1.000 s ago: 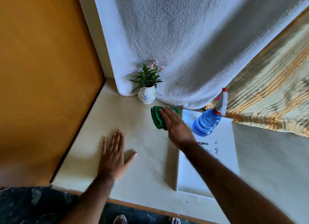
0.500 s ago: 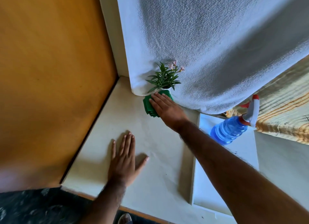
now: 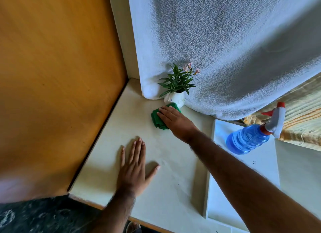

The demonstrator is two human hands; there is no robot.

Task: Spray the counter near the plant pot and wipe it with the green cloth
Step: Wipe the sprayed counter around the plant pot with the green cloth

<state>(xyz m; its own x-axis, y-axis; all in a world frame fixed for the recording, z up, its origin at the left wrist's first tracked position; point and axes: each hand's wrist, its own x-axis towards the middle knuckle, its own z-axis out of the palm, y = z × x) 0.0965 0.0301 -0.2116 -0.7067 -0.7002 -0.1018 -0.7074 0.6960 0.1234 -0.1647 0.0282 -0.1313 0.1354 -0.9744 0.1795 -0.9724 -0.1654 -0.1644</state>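
Observation:
A small white plant pot (image 3: 177, 98) with green leaves and pink flowers stands at the back of the cream counter (image 3: 172, 172). Right in front of the pot lies the folded green cloth (image 3: 157, 119), pressed flat onto the counter by my right hand (image 3: 175, 120). My left hand (image 3: 134, 168) rests palm down on the counter nearer to me, fingers spread, holding nothing. The blue spray bottle (image 3: 250, 139), with a white and red trigger head, stands to the right on a white board.
A white towel (image 3: 225, 50) hangs down behind the pot. An orange wooden panel (image 3: 57, 86) walls the counter's left side. The white board (image 3: 243, 180) lies raised on the counter at right. A striped cloth (image 3: 302, 121) lies behind the bottle.
My right hand slid the green cloth from beside the white board leftward and back, up to the front of the plant pot. My left hand stayed flat on the counter.

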